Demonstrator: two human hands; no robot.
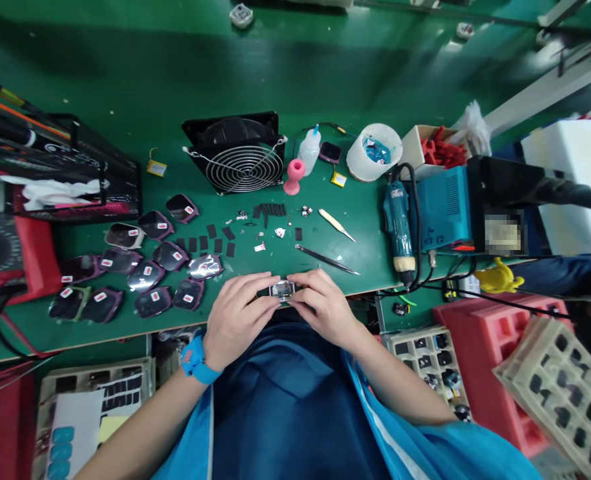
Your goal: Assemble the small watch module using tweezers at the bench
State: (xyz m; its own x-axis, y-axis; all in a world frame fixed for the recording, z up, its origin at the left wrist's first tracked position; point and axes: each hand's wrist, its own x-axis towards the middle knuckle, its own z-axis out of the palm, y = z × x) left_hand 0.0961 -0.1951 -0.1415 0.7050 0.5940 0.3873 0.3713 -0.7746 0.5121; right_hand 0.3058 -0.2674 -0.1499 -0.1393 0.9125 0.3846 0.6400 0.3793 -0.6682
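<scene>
A small square watch-like device with a silvery open face rests at the near edge of the green bench. My left hand grips its left side; a blue wristband sits on that wrist. My right hand pinches its right side. Black tweezers lie just beyond my right hand, and cream plastic tweezers lie farther back. Small black pads and tiny parts are scattered ahead of my hands.
Several dark watch bodies with red-and-white stickers lie to the left. A black fan, a pink stand, a white squeeze bottle and a white cup stand behind. A teal electric screwdriver lies right; foam trays sit lower right.
</scene>
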